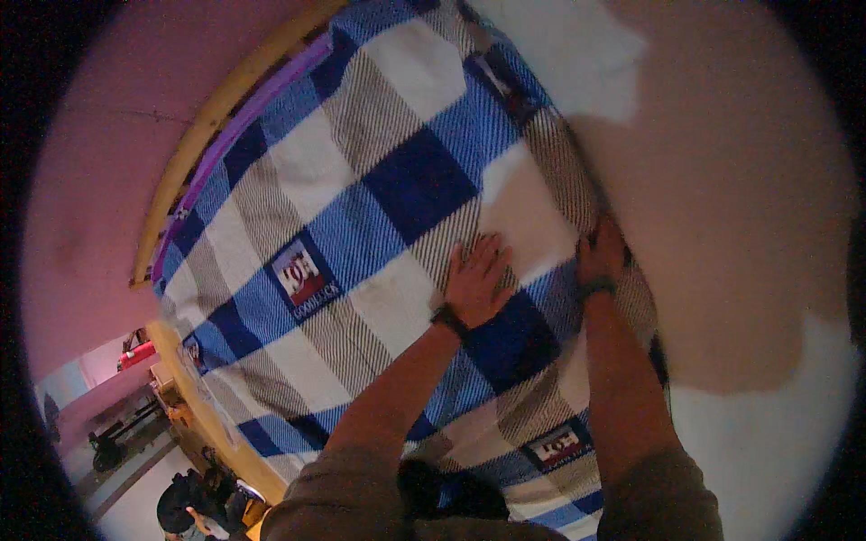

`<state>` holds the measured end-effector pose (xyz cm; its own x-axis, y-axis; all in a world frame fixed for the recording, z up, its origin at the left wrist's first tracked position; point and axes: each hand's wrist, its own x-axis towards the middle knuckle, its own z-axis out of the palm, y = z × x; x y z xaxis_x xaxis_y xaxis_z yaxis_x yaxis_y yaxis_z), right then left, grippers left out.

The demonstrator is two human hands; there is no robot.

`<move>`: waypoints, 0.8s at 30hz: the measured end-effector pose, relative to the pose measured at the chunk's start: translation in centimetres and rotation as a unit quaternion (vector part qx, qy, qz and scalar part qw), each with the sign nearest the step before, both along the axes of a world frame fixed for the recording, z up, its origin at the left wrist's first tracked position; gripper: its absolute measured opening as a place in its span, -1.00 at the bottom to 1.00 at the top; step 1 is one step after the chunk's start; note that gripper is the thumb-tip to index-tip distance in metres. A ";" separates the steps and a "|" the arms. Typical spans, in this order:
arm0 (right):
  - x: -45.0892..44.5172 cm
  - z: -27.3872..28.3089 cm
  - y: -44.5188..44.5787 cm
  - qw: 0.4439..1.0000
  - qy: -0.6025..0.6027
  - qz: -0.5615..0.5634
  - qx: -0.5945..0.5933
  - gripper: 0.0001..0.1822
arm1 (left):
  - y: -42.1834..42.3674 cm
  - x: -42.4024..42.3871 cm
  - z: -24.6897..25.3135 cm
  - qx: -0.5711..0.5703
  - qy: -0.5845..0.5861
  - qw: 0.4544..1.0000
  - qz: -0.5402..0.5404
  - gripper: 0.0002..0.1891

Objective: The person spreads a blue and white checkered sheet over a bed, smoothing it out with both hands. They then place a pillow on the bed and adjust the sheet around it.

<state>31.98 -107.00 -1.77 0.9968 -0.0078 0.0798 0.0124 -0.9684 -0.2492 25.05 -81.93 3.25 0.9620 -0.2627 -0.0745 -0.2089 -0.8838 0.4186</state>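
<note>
A checked blanket in blue, navy, white and grey-striped squares is spread over a bed in front of me. It bears patches with printed writing. My left hand lies palm down on it with the fingers spread, holding nothing. At the blanket's right edge is my right hand, pointing away from me. Its fingertips are dark and blurred against that edge, so whether they grip the cloth is unclear. Each wrist wears a dark band.
A wooden bed rail with a purple strip inside it curves along the far left. Beyond it rises a pink wall. A pale, shadowed surface borders the right edge. Dark items lie beside the wooden bed end at lower left.
</note>
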 end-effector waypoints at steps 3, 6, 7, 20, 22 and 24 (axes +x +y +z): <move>0.2 0.1 0.4 0.999 0.002 -0.001 0.054 -0.31 | 6.4 5.0 1.0 0.022 -0.109 0.987 0.119 -0.33; 0.1 2.0 2.6 0.994 0.075 -0.029 0.076 -0.36 | 14.0 12.2 -1.0 0.108 -0.120 0.961 0.224 -0.34; 0.4 3.1 2.6 0.991 0.105 -0.048 0.070 -0.38 | 14.2 14.1 -1.4 0.122 -0.121 0.958 0.228 -0.34; 0.4 1.5 1.3 0.995 0.031 -0.055 0.071 -0.35 | 14.4 17.7 -4.4 0.077 -0.110 0.962 0.236 -0.30; 1.3 4.3 3.1 0.995 0.065 -0.044 0.059 -0.43 | 14.7 17.6 -4.8 0.072 -0.129 0.961 0.234 -0.29; 3.1 9.0 6.2 0.977 0.164 -0.106 0.085 -0.44 | 14.6 17.5 -3.9 0.074 -0.064 0.964 0.248 -0.29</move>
<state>35.13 -100.75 7.24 0.9431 -0.2017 -0.2644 -0.2913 -0.8846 -0.3643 42.52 -67.35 -0.62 0.9702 0.2366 0.0518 0.2134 -0.9361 0.2795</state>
